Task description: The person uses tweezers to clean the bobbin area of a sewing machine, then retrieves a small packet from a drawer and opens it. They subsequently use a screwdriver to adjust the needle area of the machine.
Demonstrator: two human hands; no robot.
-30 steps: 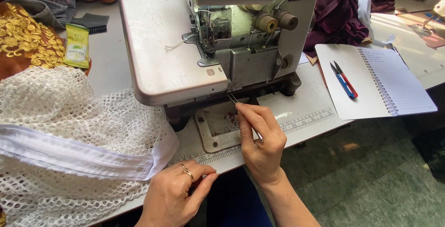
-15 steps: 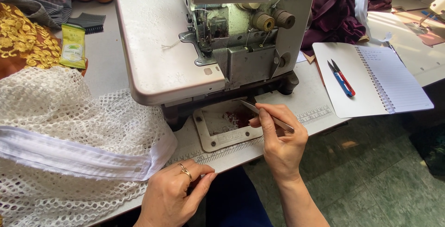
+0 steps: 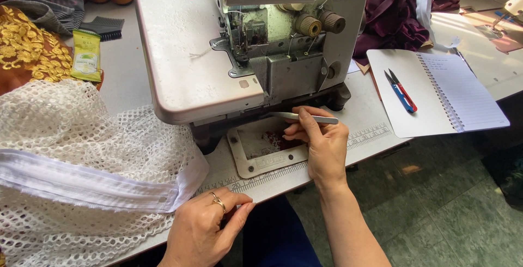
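**Tweezers held at the foot of the overlock machine**

The right hand (image 3: 321,147) pinches a pair of slim silver metal tweezers (image 3: 305,117) between thumb and fingers, the tool lying almost level with its tips pointing toward 9 o'clock, just under the front edge of the grey and cream overlock sewing machine (image 3: 245,54). Directly below the tweezers, at 6 o'clock from them, a pale rectangular plate with a dark, lint-flecked opening (image 3: 267,147) is set into the white work table (image 3: 376,120); the hand's knuckles hover over its right edge.

The left hand (image 3: 204,229), a gold ring on one finger, rests at the table's near edge at 7 o'clock from the right hand. Its fingers are curled loosely together and hold nothing that can be seen; the fingertips lie just beside the hem of the white open-mesh net fabric with a plain white band (image 3: 81,163), which spreads out toward 9 o'clock.

At 2 o'clock from the right hand lies an open spiral-bound notebook (image 3: 436,92), with small red and blue thread snips (image 3: 402,90) on its blank left page. Dark maroon cloth (image 3: 392,11) is heaped behind the notebook at 12 o'clock. At the far left, a green sachet (image 3: 87,57) sits beside orange fabric with gold embroidery (image 3: 27,49).
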